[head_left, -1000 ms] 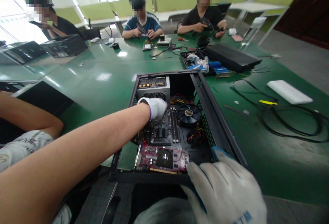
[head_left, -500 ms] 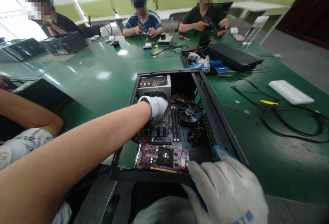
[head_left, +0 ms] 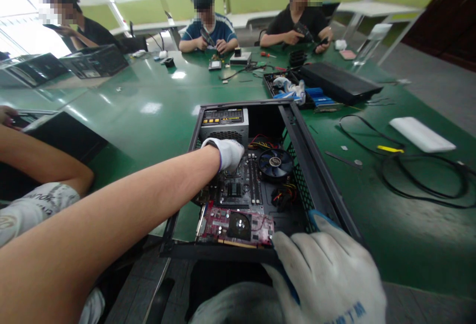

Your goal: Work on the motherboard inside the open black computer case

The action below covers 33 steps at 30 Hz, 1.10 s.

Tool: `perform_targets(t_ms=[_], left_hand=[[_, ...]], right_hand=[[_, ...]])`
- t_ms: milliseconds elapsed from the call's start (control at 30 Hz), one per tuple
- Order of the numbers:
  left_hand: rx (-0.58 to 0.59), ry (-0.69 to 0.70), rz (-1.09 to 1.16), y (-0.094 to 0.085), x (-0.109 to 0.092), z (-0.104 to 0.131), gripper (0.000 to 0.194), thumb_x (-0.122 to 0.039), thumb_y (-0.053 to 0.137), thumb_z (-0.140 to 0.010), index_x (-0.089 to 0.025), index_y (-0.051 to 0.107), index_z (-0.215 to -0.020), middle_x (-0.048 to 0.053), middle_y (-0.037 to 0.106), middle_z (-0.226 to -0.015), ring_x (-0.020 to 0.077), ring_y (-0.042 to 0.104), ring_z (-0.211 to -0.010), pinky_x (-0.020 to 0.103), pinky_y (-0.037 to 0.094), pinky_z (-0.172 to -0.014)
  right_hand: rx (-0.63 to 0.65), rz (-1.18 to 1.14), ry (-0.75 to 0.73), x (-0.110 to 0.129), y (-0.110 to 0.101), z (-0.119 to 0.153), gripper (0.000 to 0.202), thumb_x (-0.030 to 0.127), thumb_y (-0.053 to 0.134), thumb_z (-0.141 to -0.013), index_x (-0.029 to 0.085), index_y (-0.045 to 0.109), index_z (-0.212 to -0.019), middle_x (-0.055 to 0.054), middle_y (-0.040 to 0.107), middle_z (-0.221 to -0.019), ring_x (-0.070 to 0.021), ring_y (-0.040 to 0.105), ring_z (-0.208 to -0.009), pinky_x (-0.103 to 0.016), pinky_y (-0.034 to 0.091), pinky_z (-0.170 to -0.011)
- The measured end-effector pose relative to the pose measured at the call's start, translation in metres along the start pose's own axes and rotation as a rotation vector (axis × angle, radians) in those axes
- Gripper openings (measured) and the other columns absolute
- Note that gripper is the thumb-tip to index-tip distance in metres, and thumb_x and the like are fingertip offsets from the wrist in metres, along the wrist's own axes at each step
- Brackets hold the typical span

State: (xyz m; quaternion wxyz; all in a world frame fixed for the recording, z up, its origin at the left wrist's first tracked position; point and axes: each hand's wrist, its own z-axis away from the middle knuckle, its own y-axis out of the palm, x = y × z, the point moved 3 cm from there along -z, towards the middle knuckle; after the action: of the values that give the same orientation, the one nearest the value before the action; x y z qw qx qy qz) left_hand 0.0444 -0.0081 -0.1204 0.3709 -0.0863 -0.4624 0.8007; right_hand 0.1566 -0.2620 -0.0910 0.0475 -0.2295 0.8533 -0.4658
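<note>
An open black computer case (head_left: 323, 165) lies on the green table. My left hand (head_left: 231, 154), in a white glove, is inside it over the upper part of the motherboard (head_left: 234, 190). Its fingers are closed together, and their tips and anything between them are hidden. My right hand (head_left: 327, 269), in a grey glove with blue edges, grips the near right edge of the case, beside a red graphics card (head_left: 240, 225). A power supply (head_left: 224, 123) sits at the back left, with a round fan (head_left: 275, 163) to the right of my left hand.
Black cables (head_left: 420, 192) and a white packet (head_left: 422, 134) lie at the right. Behind the case are a black tray with gloves (head_left: 290, 88) and a black panel (head_left: 338, 81). Three people sit across the table. At the left, a person's arm (head_left: 44, 158) is near another case (head_left: 69, 133).
</note>
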Motion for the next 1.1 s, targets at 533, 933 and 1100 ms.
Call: perform_targets(t_ms=[533, 933, 1100], left_hand=[[0.000, -0.003, 0.014, -0.007, -0.002, 0.010, 0.052, -0.023, 0.076, -0.060, -0.013, 0.073, -0.111, 0.017, 0.072, -0.115, 0.0314, 0.068, -0.104, 0.034, 0.055, -0.089], [0.030, 0.008, 0.005, -0.005, -0.005, 0.008, 0.053, -0.025, 0.080, -0.058, -0.012, 0.075, -0.109, 0.017, 0.073, -0.114, 0.0313, 0.069, -0.104, 0.032, 0.055, -0.089], [0.007, 0.006, 0.010, -0.003, -0.007, 0.005, 0.052, -0.022, 0.082, -0.056, -0.012, 0.075, -0.107, 0.018, 0.074, -0.110, 0.0320, 0.069, -0.102, 0.035, 0.056, -0.088]], right_hand=[[0.053, -0.037, 0.030, 0.000, -0.001, 0.001, 0.020, 0.030, 0.054, -0.088, 0.018, 0.069, -0.096, -0.003, 0.058, -0.071, -0.0197, 0.043, -0.067, -0.048, 0.039, -0.093], [0.073, -0.037, 0.032, 0.001, -0.003, 0.001, 0.021, 0.028, 0.053, -0.087, 0.018, 0.067, -0.099, -0.004, 0.059, -0.074, -0.0204, 0.043, -0.069, -0.049, 0.038, -0.093], [0.084, -0.045, 0.027, 0.001, -0.003, 0.001, 0.020, 0.028, 0.054, -0.086, 0.018, 0.067, -0.098, -0.004, 0.059, -0.075, -0.0200, 0.043, -0.069, -0.048, 0.038, -0.093]])
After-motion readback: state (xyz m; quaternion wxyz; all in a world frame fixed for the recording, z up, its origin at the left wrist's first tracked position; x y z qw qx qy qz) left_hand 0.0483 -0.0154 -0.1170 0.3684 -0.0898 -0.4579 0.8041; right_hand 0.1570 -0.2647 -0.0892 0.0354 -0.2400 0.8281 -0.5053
